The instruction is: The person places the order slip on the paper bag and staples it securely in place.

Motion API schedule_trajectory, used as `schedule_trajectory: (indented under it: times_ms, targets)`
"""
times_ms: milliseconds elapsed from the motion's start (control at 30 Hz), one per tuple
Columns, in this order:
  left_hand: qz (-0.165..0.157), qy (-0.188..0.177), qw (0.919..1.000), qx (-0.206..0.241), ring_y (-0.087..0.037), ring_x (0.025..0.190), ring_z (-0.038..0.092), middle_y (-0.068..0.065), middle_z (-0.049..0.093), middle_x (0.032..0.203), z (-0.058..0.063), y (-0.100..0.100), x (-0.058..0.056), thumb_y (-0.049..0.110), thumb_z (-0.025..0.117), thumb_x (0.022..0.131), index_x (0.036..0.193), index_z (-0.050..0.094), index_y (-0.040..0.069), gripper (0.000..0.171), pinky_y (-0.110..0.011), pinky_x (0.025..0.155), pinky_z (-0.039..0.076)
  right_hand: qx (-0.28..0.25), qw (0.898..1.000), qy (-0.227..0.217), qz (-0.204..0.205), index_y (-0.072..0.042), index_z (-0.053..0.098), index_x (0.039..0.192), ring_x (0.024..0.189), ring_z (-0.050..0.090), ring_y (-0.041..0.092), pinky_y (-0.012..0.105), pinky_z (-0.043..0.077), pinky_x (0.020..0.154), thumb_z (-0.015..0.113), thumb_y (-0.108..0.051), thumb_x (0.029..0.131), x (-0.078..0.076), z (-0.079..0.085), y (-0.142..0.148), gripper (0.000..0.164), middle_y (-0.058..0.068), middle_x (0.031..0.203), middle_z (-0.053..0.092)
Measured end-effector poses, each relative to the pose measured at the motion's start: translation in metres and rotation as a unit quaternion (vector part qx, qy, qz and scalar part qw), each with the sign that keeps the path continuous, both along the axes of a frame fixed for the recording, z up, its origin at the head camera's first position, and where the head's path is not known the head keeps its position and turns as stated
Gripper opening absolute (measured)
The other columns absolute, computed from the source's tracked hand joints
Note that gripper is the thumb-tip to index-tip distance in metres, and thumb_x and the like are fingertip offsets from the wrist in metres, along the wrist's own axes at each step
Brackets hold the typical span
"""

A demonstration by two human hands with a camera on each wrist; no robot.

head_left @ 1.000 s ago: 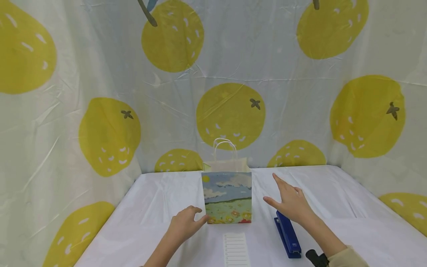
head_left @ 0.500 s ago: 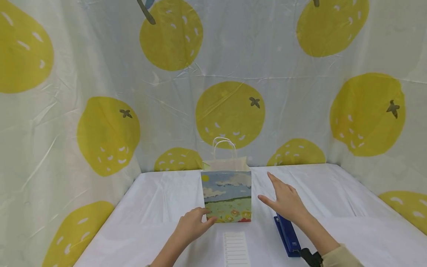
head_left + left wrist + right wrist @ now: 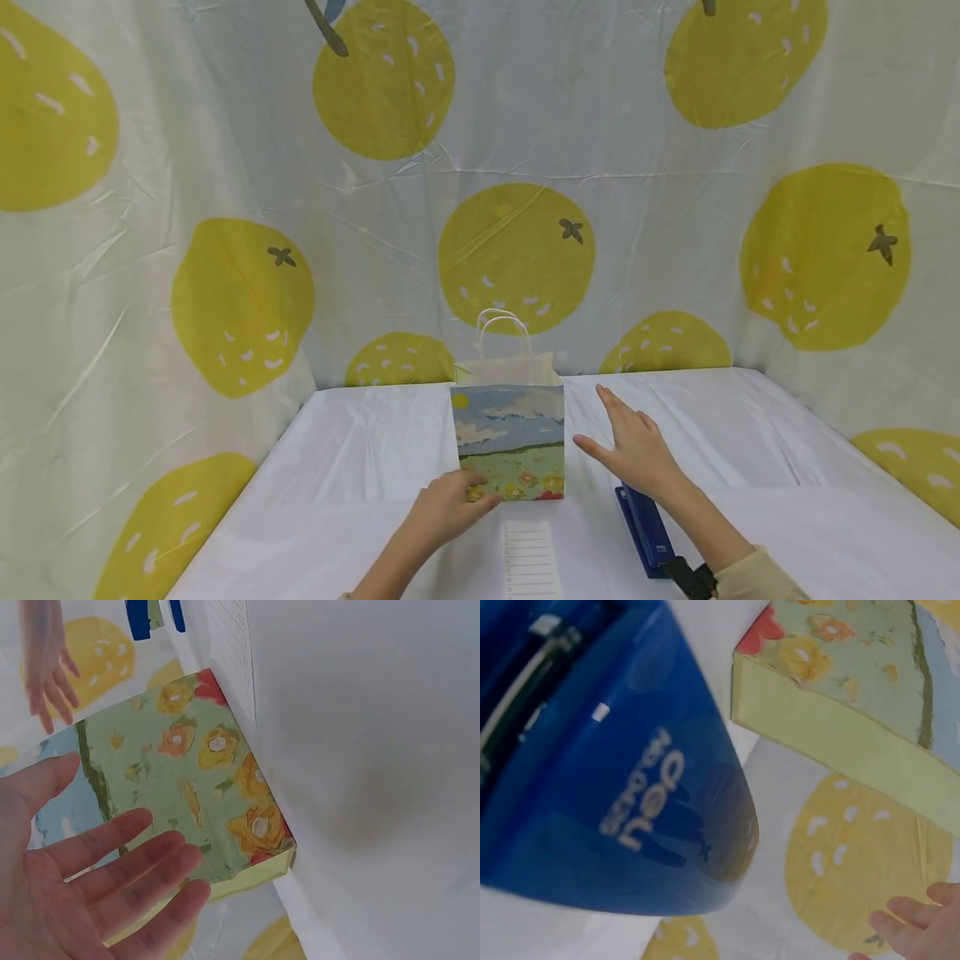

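A paper gift bag (image 3: 512,425) with a painted sky and flower meadow stands upright mid-table, its white handles raised. My left hand (image 3: 450,507) is in front of the bag's lower left corner. In the left wrist view, that hand (image 3: 112,881) has its fingers spread before the printed face; whether it touches is unclear. Off the bag's right side hovers my right hand (image 3: 636,450), fingers extended and holding nothing. Under the right forearm lies a blue stapler (image 3: 643,529), which looms large, with "deli" lettering (image 3: 652,795), in the right wrist view.
A narrow lined checklist sheet (image 3: 529,560) lies on the table in front of the bag. White cloth (image 3: 360,442) covers the table. A curtain printed with yellow fruit (image 3: 517,258) encloses the back and sides. A dark strap (image 3: 693,579) circles the right wrist.
My left hand has moved right, now overlapping the bag's lower left corner from the head view. The right hand has shifted slightly left toward the bag. Bag, stapler and sheet stay put.
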State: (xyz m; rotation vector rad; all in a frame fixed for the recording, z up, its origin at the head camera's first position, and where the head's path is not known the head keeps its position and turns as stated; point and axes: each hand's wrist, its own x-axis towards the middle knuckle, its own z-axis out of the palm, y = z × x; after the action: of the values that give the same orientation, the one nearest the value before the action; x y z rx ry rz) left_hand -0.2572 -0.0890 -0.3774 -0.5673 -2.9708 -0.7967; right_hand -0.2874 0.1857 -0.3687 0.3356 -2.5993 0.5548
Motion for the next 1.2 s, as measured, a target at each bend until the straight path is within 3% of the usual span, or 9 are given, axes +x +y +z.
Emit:
schedule_trajectory:
  times_ms: [433, 633, 1000, 1200]
  targets:
    - [-0.017, -0.012, 0.9997, 0.015, -0.027, 0.093, 0.063, -0.009, 0.066, 0.108, -0.003, 0.009, -0.002, 0.048, 0.060, 0.082, 0.110, 0.065, 0.007, 0.050, -0.041, 0.071, 0.050, -0.027, 0.999, -0.014, 0.014, -0.001, 0.021, 0.143, 0.129, 0.033, 0.041, 0.062, 0.019, 0.102, 0.054, -0.052, 0.084, -0.001, 0.002, -0.008, 0.084, 0.022, 0.145, 0.030]
    - [-0.025, -0.018, 0.9994, 0.018, -0.028, 0.093, 0.063, -0.009, 0.067, 0.107, -0.005, 0.013, -0.002, 0.038, 0.065, 0.081, 0.109, 0.065, 0.006, 0.043, -0.041, 0.071, 0.051, -0.036, 0.999, -0.017, 0.019, 0.000, 0.022, 0.143, 0.129, 0.033, 0.041, 0.061, 0.018, 0.103, 0.055, -0.051, 0.084, -0.001, 0.004, -0.012, 0.084, 0.023, 0.144, 0.030]
    - [-0.017, -0.034, 0.9993, -0.002, -0.023, 0.089, 0.063, -0.009, 0.066, 0.107, -0.008, 0.025, -0.006, 0.023, 0.073, 0.075, 0.110, 0.064, 0.008, 0.039, -0.036, 0.070, 0.050, -0.051, 0.998, -0.015, 0.025, -0.001, 0.020, 0.143, 0.131, 0.030, 0.040, 0.061, 0.016, 0.104, 0.055, -0.051, 0.084, 0.000, 0.009, -0.020, 0.085, 0.022, 0.145, 0.028]
    - [-0.027, -0.043, 0.9985, -0.021, -0.025, 0.098, 0.061, -0.007, 0.065, 0.109, -0.011, 0.029, -0.005, 0.018, 0.075, 0.071, 0.109, 0.064, 0.009, 0.040, -0.040, 0.080, 0.049, -0.057, 0.998, -0.015, 0.026, -0.001, 0.018, 0.144, 0.131, 0.029, 0.040, 0.060, 0.015, 0.104, 0.055, -0.051, 0.084, -0.001, 0.008, -0.022, 0.086, 0.022, 0.146, 0.027]
